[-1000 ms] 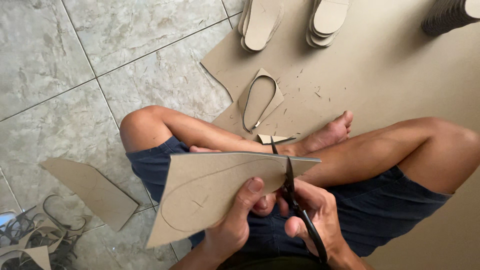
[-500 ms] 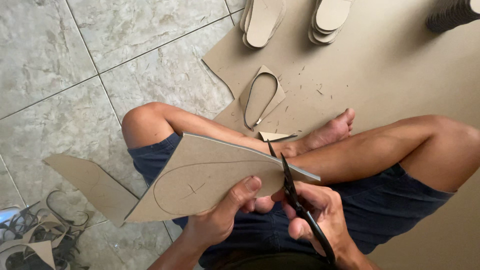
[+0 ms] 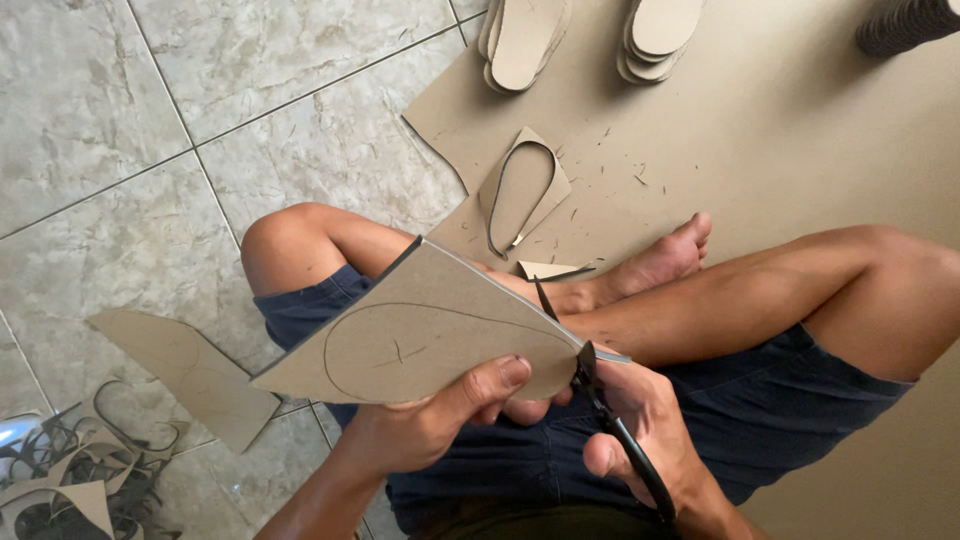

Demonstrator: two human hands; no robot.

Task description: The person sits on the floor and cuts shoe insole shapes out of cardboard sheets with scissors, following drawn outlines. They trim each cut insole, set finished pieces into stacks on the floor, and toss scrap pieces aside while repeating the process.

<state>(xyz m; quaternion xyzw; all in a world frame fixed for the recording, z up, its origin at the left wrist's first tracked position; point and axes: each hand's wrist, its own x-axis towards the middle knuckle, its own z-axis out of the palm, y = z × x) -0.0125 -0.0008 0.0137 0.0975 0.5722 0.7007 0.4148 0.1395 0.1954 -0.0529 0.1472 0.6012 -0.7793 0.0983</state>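
Note:
My left hand (image 3: 430,425) grips a brown cardboard piece (image 3: 420,325) with a sole outline drawn on it, thumb on top near its lower edge. My right hand (image 3: 650,430) holds black scissors (image 3: 590,385) whose blades bite into the cardboard's right tip, along the drawn line. The piece hovers above my crossed bare legs and blue shorts. The scissor handles are mostly hidden by my fingers.
A big cardboard sheet (image 3: 800,130) covers the floor to the right, with two stacks of cut soles (image 3: 525,40) (image 3: 660,35) at the top. A cut-out scrap (image 3: 525,190) lies near my foot. More offcuts (image 3: 185,370) and thin trimmings (image 3: 70,480) lie on the tiled floor at left.
My left hand has turned the cardboard piece anticlockwise and lifted its left end, while the scissors have cut farther along the outline at the right tip.

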